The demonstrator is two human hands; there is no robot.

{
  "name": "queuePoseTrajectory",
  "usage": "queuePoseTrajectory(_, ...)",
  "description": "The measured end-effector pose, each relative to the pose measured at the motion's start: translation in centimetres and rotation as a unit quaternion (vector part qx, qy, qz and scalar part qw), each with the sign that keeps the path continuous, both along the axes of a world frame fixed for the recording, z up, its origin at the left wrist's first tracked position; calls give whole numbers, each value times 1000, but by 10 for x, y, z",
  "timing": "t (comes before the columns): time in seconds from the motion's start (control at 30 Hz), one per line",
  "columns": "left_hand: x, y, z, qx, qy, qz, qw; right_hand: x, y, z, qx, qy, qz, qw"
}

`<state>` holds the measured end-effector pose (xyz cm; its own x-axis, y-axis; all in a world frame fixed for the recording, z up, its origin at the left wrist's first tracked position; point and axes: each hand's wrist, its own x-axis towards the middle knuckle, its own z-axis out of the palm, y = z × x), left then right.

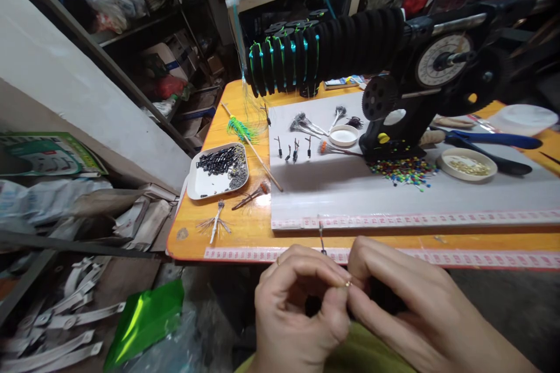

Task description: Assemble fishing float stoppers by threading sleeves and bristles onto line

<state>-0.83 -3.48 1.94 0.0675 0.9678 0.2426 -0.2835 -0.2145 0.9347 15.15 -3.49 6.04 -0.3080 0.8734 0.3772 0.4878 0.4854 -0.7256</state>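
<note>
At the front edge of the table, my left hand (297, 303) and my right hand (396, 294) meet fingertip to fingertip. Between them is pinched a tiny gold-coloured piece (348, 284), too small to make out fully. Both hands are closed, thumbs against forefingers. Just beyond my left hand, a short dark wire piece (322, 237) lies across the table edge. A shallow dish of small gold-coloured bits (466, 164) sits on the white board, near a heap of multicoloured beads (405, 172).
A black winding machine (367, 46) with green and blue line stands over the white board (324, 201). At left are a white tray of black tubes (192, 186), wire bundles (217, 221) and a stick (262, 166). Blue-handled pliers (494, 140) lie right. Measuring tape (262, 254) edges the table.
</note>
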Motion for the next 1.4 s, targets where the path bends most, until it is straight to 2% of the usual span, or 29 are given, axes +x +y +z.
queuePoseTrajectory(0.17, 2, 2, 2, -74, -73, -13, 995, 8, -6, -1, -5, -17, 26, 999)
queuePoseTrajectory(0.3, -1, 7, 11, -132, -168, -103, 971, 7, -12, -10, 69, -4, -52, 996)
queuePoseTrajectory(0.4, 0, 6, 10, -154, -217, -131, 955, 7, -12, -14, 111, 10, -59, 992)
queuePoseTrajectory(0.5, 0, 5, 7, -154, -214, -126, 956, 9, -10, -14, 111, 32, -34, 993)
queuePoseTrajectory(0.6, -1, 7, 11, -132, -181, -114, 968, 11, -5, -12, 102, 17, -27, 994)
queuePoseTrajectory(0.7, -3, 19, 21, -111, -144, -122, 976, 12, 3, -6, 100, 10, -46, 994)
queuePoseTrajectory(0.87, -6, 52, 36, -48, -81, -150, 984, 16, 24, 10, 115, -11, -52, 992)
queuePoseTrajectory(0.93, -8, 65, 37, 5, -23, -141, 990, 17, 32, 12, 138, -29, -61, 988)
queuePoseTrajectory(1.0, -10, 74, 35, 92, 79, -98, 988, 17, 39, 8, 155, -40, -67, 985)
queuePoseTrajectory(1.1, -16, 79, 28, 213, 229, -33, 949, 15, 43, -7, 157, -45, -72, 984)
queuePoseTrajectory(1.2, -21, 74, 21, 269, 331, 12, 904, 12, 43, -23, 143, -50, -82, 985)
queuePoseTrajectory(1.3, -23, 67, 20, 280, 426, 70, 858, 11, 41, -30, 133, -55, -85, 986)
queuePoseTrajectory(1.4, -22, 64, 21, 251, 466, 91, 844, 11, 40, -30, 127, -57, -88, 986)
